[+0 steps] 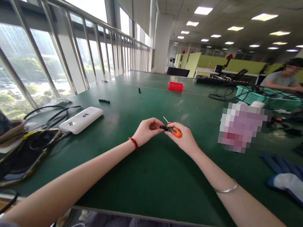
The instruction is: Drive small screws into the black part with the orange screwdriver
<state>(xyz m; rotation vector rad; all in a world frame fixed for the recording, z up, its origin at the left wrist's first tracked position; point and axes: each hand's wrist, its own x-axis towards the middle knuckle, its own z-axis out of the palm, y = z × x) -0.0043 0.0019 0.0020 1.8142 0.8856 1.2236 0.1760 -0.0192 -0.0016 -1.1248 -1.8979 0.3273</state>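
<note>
My left hand [148, 130] pinches one end of a small black part [163, 127] over the middle of the green table. A screwdriver with an orange and black handle [176, 132] is gripped in my right hand [184, 137], its thin shaft pointing up and left, away from me. The fingertips of my right hand also meet the black part at its right end. Both hands are closed and nearly touching. What the black part is, I cannot make out. A similar dark strip [104, 101] lies on the table farther left.
Left on the green table [139, 182] are a white power bank [81, 120], a phone [20, 157], cables and a cap. A red box [175, 87] stands farther back. To the right are blue-white gloves [299, 188] and a teal basket [271, 98]; a person sits beyond.
</note>
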